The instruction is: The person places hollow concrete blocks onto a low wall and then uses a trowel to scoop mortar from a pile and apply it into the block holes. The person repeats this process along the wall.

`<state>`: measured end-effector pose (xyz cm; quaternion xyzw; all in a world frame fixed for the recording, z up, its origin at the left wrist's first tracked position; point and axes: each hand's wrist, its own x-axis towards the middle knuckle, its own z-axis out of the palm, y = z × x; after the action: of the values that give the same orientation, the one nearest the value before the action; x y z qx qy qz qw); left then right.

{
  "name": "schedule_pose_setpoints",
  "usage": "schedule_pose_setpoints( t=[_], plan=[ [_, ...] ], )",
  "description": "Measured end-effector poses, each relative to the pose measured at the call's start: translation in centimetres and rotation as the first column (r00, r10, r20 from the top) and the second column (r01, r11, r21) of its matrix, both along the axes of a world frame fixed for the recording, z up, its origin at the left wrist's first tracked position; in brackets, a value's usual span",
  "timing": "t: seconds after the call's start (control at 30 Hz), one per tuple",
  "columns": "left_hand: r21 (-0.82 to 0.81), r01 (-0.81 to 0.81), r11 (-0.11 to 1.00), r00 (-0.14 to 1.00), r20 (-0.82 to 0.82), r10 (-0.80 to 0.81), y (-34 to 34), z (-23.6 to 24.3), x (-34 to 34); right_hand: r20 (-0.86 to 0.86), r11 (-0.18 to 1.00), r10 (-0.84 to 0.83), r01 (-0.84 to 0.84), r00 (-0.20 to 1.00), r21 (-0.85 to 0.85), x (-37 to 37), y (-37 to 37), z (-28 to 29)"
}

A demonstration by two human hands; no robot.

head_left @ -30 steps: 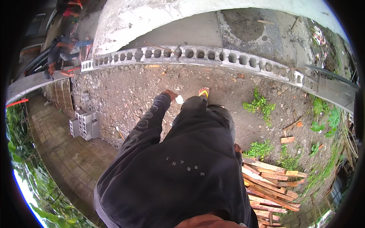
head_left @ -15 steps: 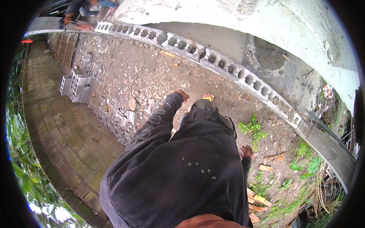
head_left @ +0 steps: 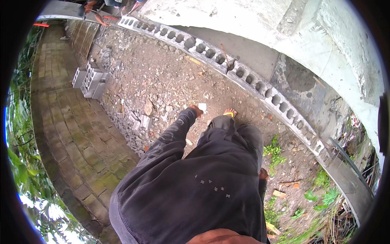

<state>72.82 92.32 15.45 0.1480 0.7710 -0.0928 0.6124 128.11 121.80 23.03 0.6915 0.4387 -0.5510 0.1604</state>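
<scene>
My left hand hangs at the end of a dark sleeve over the rubbly dirt, its fingers loosely bent and apart, beside a small white piece. My right hand is low at the right, mostly hidden by my dark clothing; its fingers are unclear. My foot in a yellow flip-flop stands on the dirt, short of a long row of hollow concrete blocks that curves across the view.
Stacked concrete blocks stand at left beside a mossy paved path. Another person bends at top left. A white wall lies beyond the row. Plants, rubble and wood offcuts lie at right.
My view has swung round: the block row now runs diagonally and the other person sits nearer the top edge. The woodpile at lower right has mostly left view.
</scene>
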Motion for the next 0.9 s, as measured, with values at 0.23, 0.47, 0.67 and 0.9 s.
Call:
schedule_pose_setpoints(
  t=[0.23,0.47,0.67,0.9],
  plan=[
    [0.074,0.165,0.984,0.986,0.01,-0.166,-2.0,-2.0,0.6,-0.031,0.985,-0.168,0.166,0.985,-0.056,-1.8,1.7,-0.4],
    [-0.036,0.07,0.997,0.995,0.072,-0.067,-0.3,-0.5,1.8,-0.065,0.977,-0.215,0.214,0.974,-0.022,-2.1,4.4,-1.7],
    [0.123,0.346,0.93,0.938,-0.061,-0.34,0.3,0.8,2.4,-0.018,0.955,-0.276,0.272,0.961,-0.121,-0.9,3.4,-5.5],
    [0.1,0.08,0.992,0.985,-0.161,-0.064,0.8,5.5,4.1,-0.099,0.962,-0.133,0.104,0.986,-0.254,-1.3,5.5,-10.8]
  ],
)
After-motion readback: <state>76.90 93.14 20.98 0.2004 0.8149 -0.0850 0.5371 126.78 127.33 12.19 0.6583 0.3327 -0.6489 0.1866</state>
